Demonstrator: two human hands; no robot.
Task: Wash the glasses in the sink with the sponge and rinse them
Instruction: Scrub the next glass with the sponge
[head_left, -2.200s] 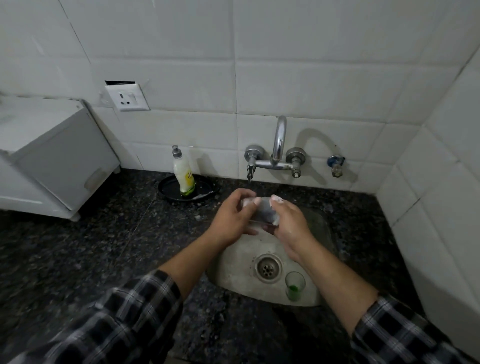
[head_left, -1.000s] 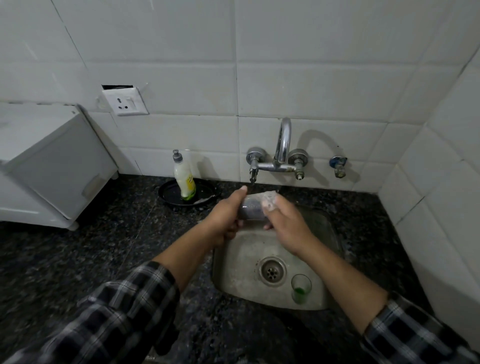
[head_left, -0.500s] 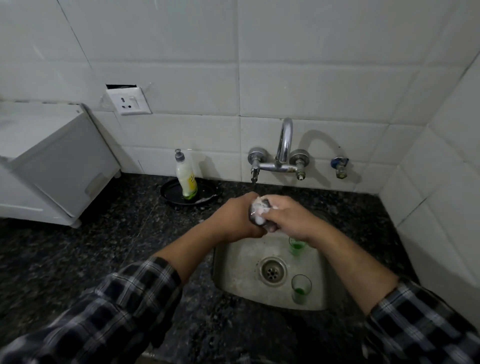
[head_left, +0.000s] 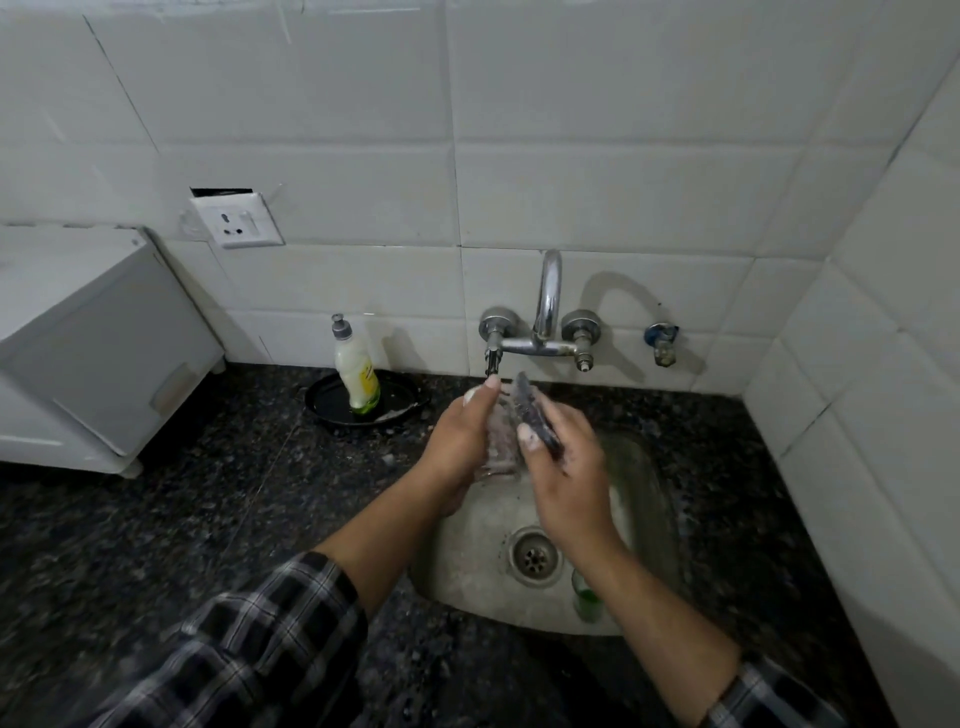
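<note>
Over the steel sink (head_left: 467, 561) my left hand (head_left: 460, 441) grips a clear soapy glass (head_left: 498, 441), held just below the tap's left spout. My right hand (head_left: 566, 467) pinches a dark, foamy sponge (head_left: 530, 410) and presses it against the glass's right side. A second small glass (head_left: 587, 597) with green liquid at its bottom stands in the sink's near right part, partly hidden by my right forearm. Another glass seen earlier behind my right hand is hidden now.
A wall tap (head_left: 540, 332) juts out over the sink's back edge. A dish soap bottle (head_left: 356, 371) stands on a black plate (head_left: 327, 405) left of the tap. A white appliance (head_left: 93, 353) fills the left counter. White tiled walls close the back and right.
My right hand has shifted from the glass's mouth to its right side, sponge now upright along the glass. My right forearm now covers the glass behind it. The view moved slightly.
</note>
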